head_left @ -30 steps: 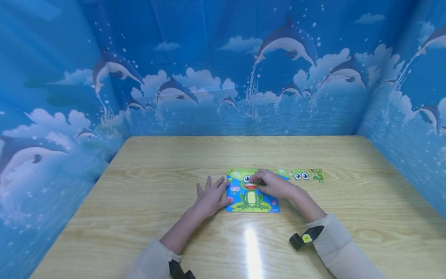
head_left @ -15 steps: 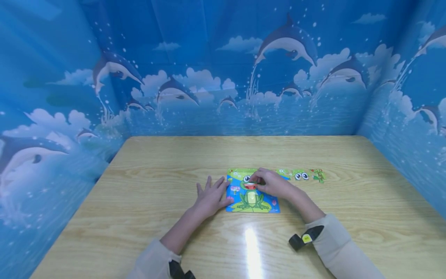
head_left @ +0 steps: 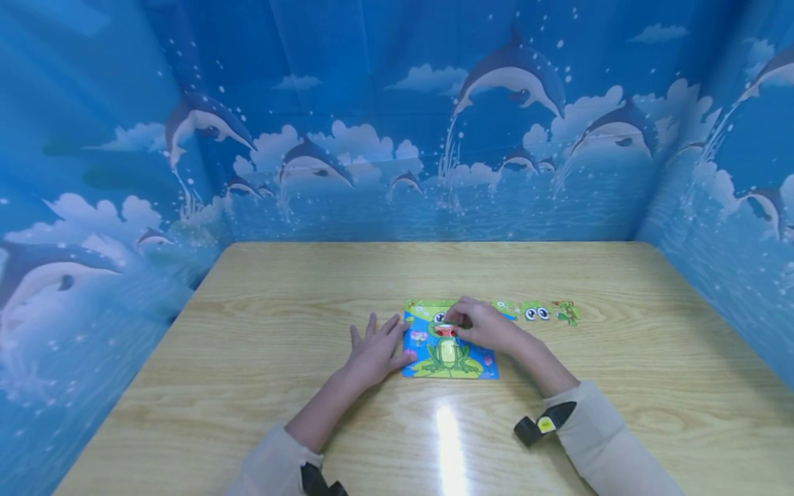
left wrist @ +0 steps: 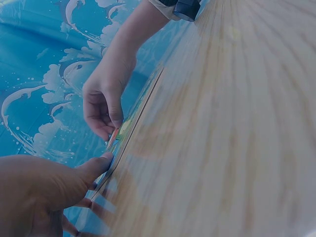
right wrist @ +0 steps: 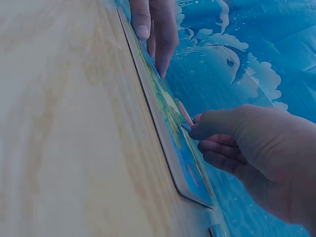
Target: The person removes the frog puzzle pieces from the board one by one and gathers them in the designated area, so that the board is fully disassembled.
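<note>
A frog jigsaw puzzle (head_left: 448,355) lies flat on the table, mostly filled with its picture. My right hand (head_left: 486,327) pinches a puzzle piece (right wrist: 185,113) showing a red mouth at the frog's face; the piece stands tilted up from the board in the right wrist view. The hand hides the upper right of the picture. My left hand (head_left: 371,351) lies with its fingers spread at the puzzle's left edge, its thumb resting over the border, as the left wrist view also shows.
Right of the board lie loose puzzle pieces: one with flowers (head_left: 504,306), one with two eyes (head_left: 536,312) and one with a green plant-like print (head_left: 566,312). The wooden table (head_left: 298,289) is enclosed by a dolphin-printed blue curtain (head_left: 372,138).
My right hand has shifted very slightly left, and the mouth piece tilts a little differently in its fingers. The left hand and the loose pieces have stayed put.
</note>
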Motion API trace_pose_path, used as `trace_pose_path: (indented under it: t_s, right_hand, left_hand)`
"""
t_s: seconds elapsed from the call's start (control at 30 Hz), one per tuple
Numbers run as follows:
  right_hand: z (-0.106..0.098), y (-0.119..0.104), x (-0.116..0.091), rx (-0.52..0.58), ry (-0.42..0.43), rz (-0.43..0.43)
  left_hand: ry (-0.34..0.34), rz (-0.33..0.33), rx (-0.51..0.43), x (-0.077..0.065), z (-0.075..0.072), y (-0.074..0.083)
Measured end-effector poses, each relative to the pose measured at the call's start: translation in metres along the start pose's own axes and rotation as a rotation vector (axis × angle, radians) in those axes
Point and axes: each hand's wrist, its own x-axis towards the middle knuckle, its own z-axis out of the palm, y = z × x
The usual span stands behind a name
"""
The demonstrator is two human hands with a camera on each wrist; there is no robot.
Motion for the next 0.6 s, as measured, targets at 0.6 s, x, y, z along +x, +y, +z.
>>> trace_pose_path:
  t_s: [0.6]
  right_hand:
    - [-0.0036,-0.0003,-0.0007,0.01,0.012,0.04]
  left_hand:
    - [0.005,-0.004,-0.009,-0.0009,0.0005,0.0007]
